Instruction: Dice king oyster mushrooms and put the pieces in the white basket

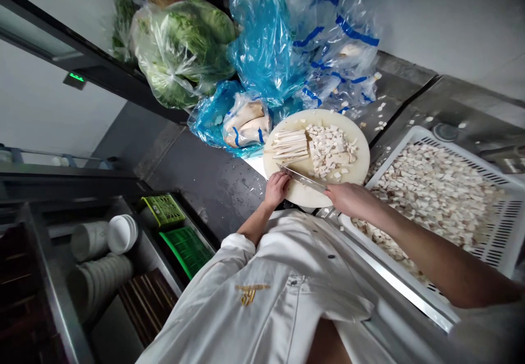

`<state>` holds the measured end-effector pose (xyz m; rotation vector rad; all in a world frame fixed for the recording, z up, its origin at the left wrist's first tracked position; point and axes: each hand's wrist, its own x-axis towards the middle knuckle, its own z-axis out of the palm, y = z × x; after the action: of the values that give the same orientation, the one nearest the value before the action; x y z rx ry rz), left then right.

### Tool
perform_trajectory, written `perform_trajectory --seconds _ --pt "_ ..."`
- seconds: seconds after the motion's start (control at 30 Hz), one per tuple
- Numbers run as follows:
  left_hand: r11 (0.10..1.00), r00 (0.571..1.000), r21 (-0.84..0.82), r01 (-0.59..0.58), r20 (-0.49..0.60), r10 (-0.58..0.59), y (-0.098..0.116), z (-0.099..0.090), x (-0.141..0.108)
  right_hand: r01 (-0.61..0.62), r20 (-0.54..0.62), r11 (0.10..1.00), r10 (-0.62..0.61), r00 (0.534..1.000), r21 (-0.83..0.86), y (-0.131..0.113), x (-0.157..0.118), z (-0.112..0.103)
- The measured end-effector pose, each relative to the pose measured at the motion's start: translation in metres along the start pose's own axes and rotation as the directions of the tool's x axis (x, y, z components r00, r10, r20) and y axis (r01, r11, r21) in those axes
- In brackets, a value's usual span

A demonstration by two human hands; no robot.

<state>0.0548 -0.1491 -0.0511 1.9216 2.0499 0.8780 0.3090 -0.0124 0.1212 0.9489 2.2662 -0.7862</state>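
My right hand [346, 197] is wrapped round the handle of a kitchen knife [305, 179], whose blade points left across the near part of a round cutting board [356, 134]. My left hand [278, 187] is at the board's near left edge by the knife tip, fingers curled together; whether they touch the blade or hold something is hidden. Beyond the blade lies a bundle of pale mushroom sticks [290, 144]. To its right is a pile of diced mushroom [328, 148].
A white perforated basket [506, 233] of diced mushroom [438, 194] stands right. Behind the board are bagged whole mushrooms [248, 123], a blue plastic bag [262, 41], clear bags [336, 63] and bagged leafy greens [184, 47]. Shelves at lower left hold white bowls [122, 234] and a green basket [186, 249].
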Motion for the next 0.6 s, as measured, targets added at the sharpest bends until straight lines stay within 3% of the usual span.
perform_trajectory --seconds 0.17,0.3,0.4,0.5,0.6 --pt "1.000 1.000 -0.010 -0.013 -0.021 0.012 -0.002 0.003 0.000 0.024 0.039 1.000 -0.023 0.999 -0.012 0.007 0.009 0.012" --pt "1.000 1.000 0.002 -0.014 -0.004 0.014 0.000 -0.002 0.002 0.010 0.058 1.000 -0.011 0.998 0.012 0.033 -0.019 0.006" --pt "0.994 0.991 0.053 -0.093 0.099 0.088 -0.005 -0.015 0.014 -0.026 0.031 0.998 0.024 0.999 0.061 0.058 -0.043 0.001" --pt "0.952 0.939 0.110 -0.285 0.233 0.254 -0.016 -0.029 0.042 -0.060 -0.058 0.979 0.073 0.996 0.197 0.068 -0.060 0.008" --pt "0.884 0.857 0.078 -0.461 0.296 0.421 -0.023 -0.028 0.083 -0.146 -0.185 0.915 0.228 0.956 0.376 0.050 -0.066 0.029"
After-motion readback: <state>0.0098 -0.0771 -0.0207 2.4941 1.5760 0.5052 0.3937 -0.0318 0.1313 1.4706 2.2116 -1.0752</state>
